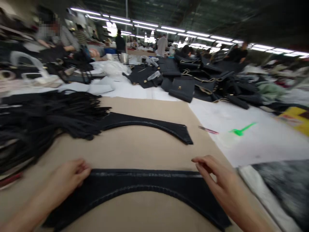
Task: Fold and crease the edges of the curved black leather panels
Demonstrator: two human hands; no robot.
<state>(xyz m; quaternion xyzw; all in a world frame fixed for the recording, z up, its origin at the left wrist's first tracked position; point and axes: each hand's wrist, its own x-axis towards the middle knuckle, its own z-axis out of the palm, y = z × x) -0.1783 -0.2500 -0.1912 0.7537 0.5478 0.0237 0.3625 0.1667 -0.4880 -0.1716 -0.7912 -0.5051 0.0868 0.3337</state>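
A black curved fabric piece (145,180) lies in front of me, its straight edge away from me and its arched edge towards me. Light marks run along both edges. My left hand (74,175) is closed at its far left corner, fingers pinched on the edge. At the far right corner, my right hand (214,175) hovers with thumb and index finger a little apart and nothing visible between them. Farther back lies a similar black curved piece or small stack (145,121), its left end against a heap of black strips (48,116).
Brown board (135,148) covers the work surface, with white sheeting (224,116) beyond. Tweezers or snips (209,130) and a green brush-like tool (238,131) lie right. Black bag parts (188,80) are piled behind. Grey cloth (282,187) sits near right. Several people work farther off.
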